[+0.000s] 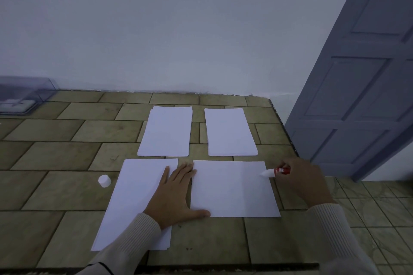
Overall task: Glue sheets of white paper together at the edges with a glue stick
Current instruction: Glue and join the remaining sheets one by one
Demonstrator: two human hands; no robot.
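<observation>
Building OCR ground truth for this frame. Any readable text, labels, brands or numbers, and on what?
Nothing legible.
Glue stick in the right hand: white print on the red label, too blurred to read.
Four lots of white paper, e.g. the near right sheet: blank.
White cap: no marking visible.
Clear plastic box at far left: no text visible.

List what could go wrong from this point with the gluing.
The left hand pins only the near left edge of the near-right sheet, so a stroke of the glue stick at the far right edge could buckle or shift it. That stick points at the very edge, so glue may smear onto the tiled counter. The cap stands loose beside the near-left stack and could get knocked away.
</observation>
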